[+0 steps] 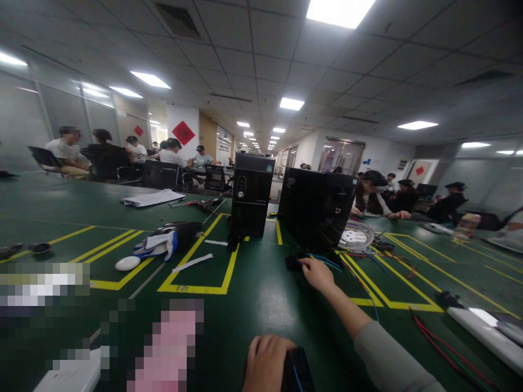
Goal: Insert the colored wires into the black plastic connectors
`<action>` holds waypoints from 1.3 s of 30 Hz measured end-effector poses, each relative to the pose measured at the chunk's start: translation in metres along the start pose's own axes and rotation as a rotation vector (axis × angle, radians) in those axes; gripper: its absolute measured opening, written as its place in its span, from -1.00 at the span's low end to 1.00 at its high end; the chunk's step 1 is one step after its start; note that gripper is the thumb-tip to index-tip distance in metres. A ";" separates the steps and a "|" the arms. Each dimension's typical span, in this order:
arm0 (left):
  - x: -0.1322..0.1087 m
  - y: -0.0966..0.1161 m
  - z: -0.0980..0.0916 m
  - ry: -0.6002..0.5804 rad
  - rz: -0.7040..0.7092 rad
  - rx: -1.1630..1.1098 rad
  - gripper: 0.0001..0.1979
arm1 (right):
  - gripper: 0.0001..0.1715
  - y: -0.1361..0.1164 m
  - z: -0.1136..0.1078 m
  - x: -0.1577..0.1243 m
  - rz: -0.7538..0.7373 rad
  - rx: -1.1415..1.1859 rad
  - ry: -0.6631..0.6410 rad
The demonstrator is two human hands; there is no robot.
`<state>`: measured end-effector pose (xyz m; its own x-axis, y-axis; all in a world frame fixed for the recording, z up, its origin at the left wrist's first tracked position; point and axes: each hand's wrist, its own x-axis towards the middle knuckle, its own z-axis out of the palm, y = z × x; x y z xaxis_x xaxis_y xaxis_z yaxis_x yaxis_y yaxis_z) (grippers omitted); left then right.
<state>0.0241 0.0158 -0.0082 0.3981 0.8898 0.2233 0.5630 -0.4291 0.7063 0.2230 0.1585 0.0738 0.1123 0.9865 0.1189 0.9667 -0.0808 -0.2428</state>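
Near the bottom edge, my left hand (267, 362) is closed over the left side of a black block-shaped part (301, 373) with a blue wire across it. Its exact kind does not show. Farther forward on the green table, my right hand (318, 274) has its fingers pinched at the right end of a small black part (292, 263). What lies between those fingertips is too small to make out. Thin blue wires (333, 264) run out behind the right hand. Beyond it stands a black computer case (316, 209), with a second computer tower (252, 196) to its left.
A white plastic basket (356, 236) sits right of the cases. Red and green wires (443, 340) lie at the right. White-and-blue gloves (159, 245), a white oval object (127, 263) and papers (153, 197) are at the left. Yellow tape (194, 290) marks the table. Several people sit beyond.
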 end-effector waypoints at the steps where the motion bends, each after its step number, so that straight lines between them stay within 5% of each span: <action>1: 0.000 0.000 0.000 0.000 0.000 0.000 -0.49 | -0.70 0.000 0.000 0.001 -0.001 -0.010 -0.005; 20: 0.002 -0.007 0.007 0.048 0.042 0.057 -0.52 | -0.69 -0.006 0.000 0.006 -0.024 -0.112 -0.082; 26: 0.003 -0.005 0.005 0.017 0.012 0.073 -0.57 | -0.66 -0.014 -0.006 0.014 -0.034 -0.098 -0.170; 31: 0.003 -0.006 0.007 0.008 -0.024 0.106 -0.84 | -0.65 -0.018 -0.009 0.018 0.023 -0.060 -0.295; 39: 0.003 -0.008 0.009 0.010 -0.009 0.094 -0.81 | -0.66 -0.020 -0.016 0.026 0.065 -0.045 -0.363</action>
<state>0.0269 0.0207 -0.0193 0.3857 0.8949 0.2244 0.6323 -0.4335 0.6421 0.2098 0.1839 0.0970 0.0931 0.9645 -0.2471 0.9703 -0.1435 -0.1946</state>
